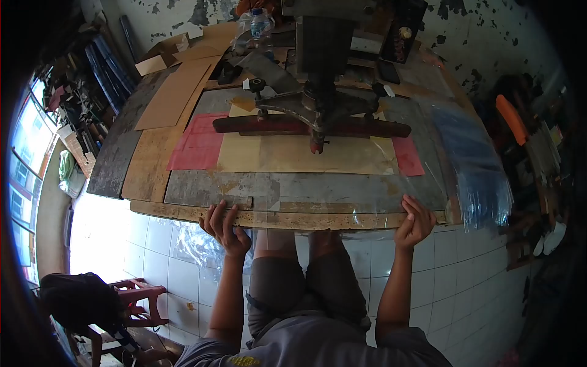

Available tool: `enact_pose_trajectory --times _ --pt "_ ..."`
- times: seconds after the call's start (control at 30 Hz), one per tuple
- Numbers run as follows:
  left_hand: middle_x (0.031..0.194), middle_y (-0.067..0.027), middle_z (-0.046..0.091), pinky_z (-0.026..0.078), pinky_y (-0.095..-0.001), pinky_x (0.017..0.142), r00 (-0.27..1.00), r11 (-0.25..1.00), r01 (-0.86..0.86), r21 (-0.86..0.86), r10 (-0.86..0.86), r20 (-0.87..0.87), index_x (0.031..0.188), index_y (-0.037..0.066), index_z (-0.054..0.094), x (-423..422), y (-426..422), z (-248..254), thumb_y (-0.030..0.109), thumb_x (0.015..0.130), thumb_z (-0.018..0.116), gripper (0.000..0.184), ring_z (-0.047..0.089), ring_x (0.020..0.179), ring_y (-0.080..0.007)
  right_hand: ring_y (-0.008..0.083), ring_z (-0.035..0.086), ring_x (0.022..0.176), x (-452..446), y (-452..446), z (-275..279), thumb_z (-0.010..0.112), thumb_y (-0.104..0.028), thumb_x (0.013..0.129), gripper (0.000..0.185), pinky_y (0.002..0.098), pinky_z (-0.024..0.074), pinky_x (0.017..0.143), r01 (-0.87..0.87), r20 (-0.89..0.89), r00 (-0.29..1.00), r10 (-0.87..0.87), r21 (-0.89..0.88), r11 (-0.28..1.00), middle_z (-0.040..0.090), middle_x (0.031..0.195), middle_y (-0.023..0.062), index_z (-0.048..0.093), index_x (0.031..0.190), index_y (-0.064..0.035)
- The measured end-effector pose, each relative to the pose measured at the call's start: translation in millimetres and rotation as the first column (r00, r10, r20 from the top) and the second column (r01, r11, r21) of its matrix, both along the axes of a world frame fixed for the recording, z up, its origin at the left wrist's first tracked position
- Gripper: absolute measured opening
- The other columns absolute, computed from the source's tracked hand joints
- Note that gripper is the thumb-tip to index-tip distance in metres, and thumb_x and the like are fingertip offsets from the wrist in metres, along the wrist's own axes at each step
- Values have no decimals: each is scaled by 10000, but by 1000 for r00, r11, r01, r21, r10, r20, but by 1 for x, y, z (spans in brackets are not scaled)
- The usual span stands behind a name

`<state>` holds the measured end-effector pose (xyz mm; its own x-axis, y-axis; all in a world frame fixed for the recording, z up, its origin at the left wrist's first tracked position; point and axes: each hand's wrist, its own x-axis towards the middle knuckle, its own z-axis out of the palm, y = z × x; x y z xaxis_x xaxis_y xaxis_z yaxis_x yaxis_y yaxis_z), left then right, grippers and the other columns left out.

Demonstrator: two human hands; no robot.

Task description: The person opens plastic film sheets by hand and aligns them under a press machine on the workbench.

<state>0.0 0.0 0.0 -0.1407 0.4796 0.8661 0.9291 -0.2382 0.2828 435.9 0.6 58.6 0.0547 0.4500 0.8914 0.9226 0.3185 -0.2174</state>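
Clear sheet (356, 218) | left hand (225, 228), right hand (416, 224): curled at near edge, grip closure unclear | blue-capped bottle (260, 26) behind

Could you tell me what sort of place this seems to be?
It looks like a small workshop, perhaps for sealing or pressing plastic: a heavy metal press stands over a worn work table, with a stack of clear plastic sheets at its right side.

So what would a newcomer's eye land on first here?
Probably the dark metal frame with its long reddish bar, above the yellow sheet. Next, the pink patches at that sheet's two ends, and the bluish clear plastic sheets on the right side of the table.
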Motion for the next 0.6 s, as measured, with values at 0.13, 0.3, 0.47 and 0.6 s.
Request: enact_pose_trajectory --times 0.13,0.3,0.47,0.6 --pt "1379 -119 619 214 -561 1195 1000 1000 -3 3 3 -3 1210 142 718 3 2 1 379 1036 380 448 466 1363 -345 234 750 1015 2 3 2 459 -172 1030 342 354 412 940 0 2 1000 0 8 1000 802 1042 53 771 969 -47" --pt "1380 -121 619 212 -561 1198 1000 1000 0 -1 0 -2 1210 140 722 3 2 2 378 1038 380 451 471 1357 -348 228 750 1015 1 2 4 459 -174 1031 343 355 413 938 6 11 1000 -6 4 1000 802 1042 49 773 965 -52" --pt "1383 -123 618 210 -563 1200 1000 1000 1 -4 -1 -1 1213 137 722 3 1 3 380 1039 382 452 474 1355 -350 229 751 1012 0 2 3 459 -175 1030 347 352 414 938 8 5 1000 -8 8 1000 803 1038 49 776 959 -51" --pt "1381 -124 619 211 -565 1199 1000 1000 0 -1 0 1 1216 139 719 3 1 3 376 1039 379 450 475 1354 -352 233 752 1004 0 3 4 458 -172 1027 349 354 419 937 8 12 1000 -8 14 1000 804 1034 53 776 957 -48"
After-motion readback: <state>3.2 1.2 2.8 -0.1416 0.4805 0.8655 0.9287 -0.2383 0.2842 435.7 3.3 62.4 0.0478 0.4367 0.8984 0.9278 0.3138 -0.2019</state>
